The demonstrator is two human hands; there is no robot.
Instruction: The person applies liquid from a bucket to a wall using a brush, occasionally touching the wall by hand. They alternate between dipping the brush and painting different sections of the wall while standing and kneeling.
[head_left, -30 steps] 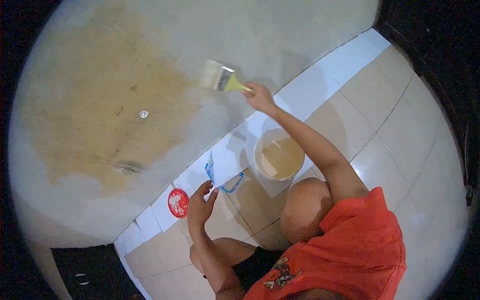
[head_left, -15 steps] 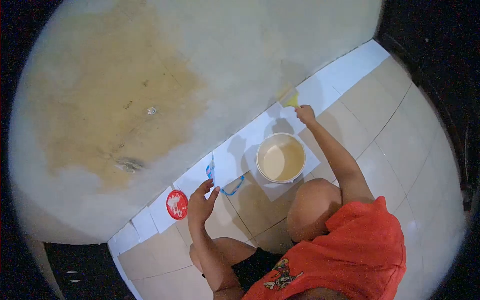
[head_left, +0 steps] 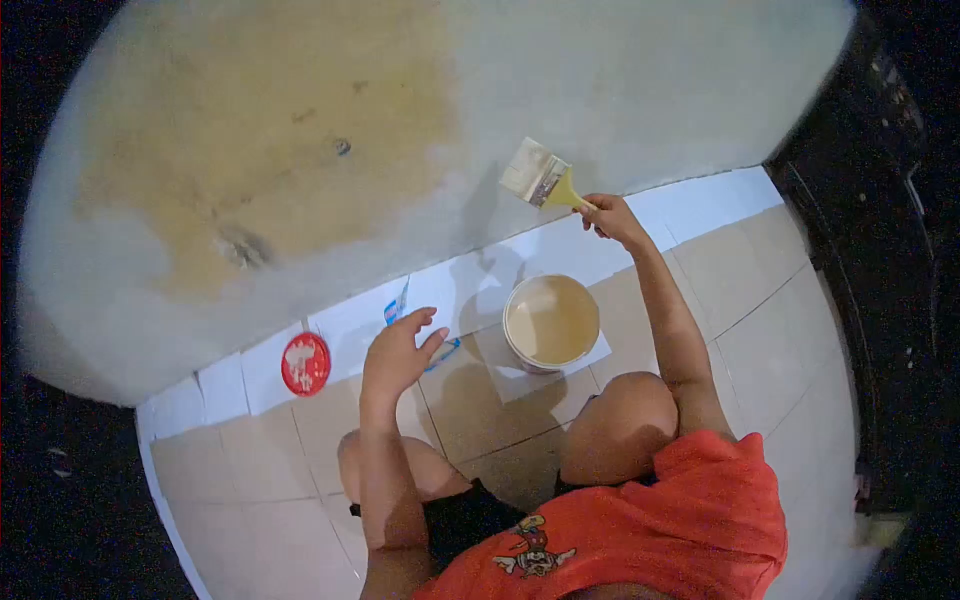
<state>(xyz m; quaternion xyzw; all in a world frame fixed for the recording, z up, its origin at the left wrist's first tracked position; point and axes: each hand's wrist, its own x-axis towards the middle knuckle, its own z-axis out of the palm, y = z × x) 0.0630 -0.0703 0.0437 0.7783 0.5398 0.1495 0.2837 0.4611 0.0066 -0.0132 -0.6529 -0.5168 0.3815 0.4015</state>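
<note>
A wide paintbrush [head_left: 540, 174] with a yellow handle and pale, coated bristles is gripped by my right hand [head_left: 607, 218]. Its bristles overlap the lower wall in this view, above the paper strip. Below that hand stands a white bucket [head_left: 553, 362] of cream-coloured paint [head_left: 560, 318]. My left hand [head_left: 398, 355] hangs with fingers apart and holds nothing. Close behind its fingers are a blue-and-white wrapper [head_left: 396, 308] and a blue strip [head_left: 446, 354]. To its left lies a red lid [head_left: 305, 364] smeared with white.
The wall [head_left: 520, 70] has a large yellowish-brown patch [head_left: 270, 130] with a hole and a rough spot. White paper sheets [head_left: 690, 205] line its base over the tiled floor [head_left: 760, 300]. My knees are bent close to the bucket.
My right hand has raised the paintbrush from low by the paper up in front of the wall, bristles now turned left. The view has shifted; my left hand stays spread.
</note>
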